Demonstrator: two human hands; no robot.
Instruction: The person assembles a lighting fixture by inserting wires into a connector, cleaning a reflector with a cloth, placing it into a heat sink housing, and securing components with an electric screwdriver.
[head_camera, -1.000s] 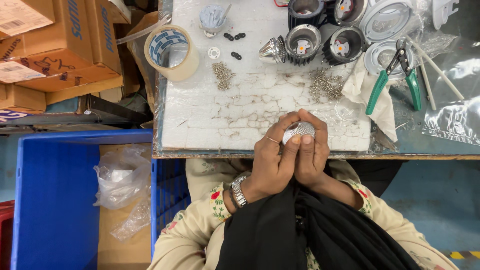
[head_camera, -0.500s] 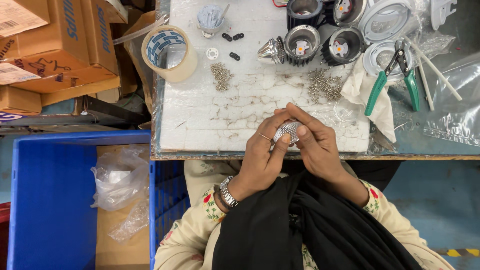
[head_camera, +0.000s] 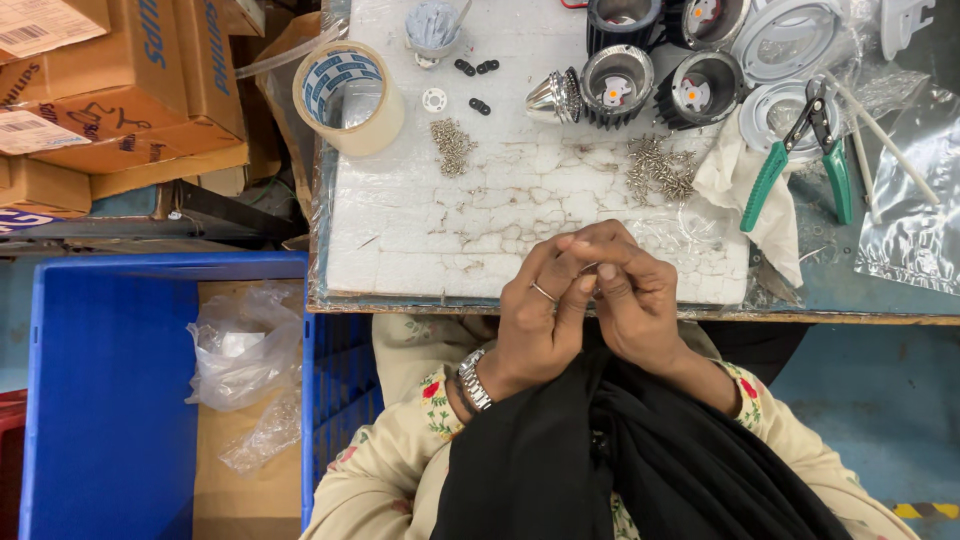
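On the board (head_camera: 480, 220), the tape roll (head_camera: 349, 97) lies far left, pliers (head_camera: 800, 150) right, screws (head_camera: 452, 146) between; a crate (head_camera: 100, 400) sits below left.

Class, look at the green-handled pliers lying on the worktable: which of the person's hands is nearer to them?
The right hand. It is below and left of the green-handled pliers, at the table's front edge. The left hand, pressed against the right, sits farther left, so farther from them.

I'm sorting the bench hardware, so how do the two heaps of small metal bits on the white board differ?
The left screw pile is smaller and tighter, lying below the white washer near the tape roll. The right screw pile is larger and more scattered, beside the white cloth under the black lamp housings. Both are silvery, loose, and untouched by either hand.
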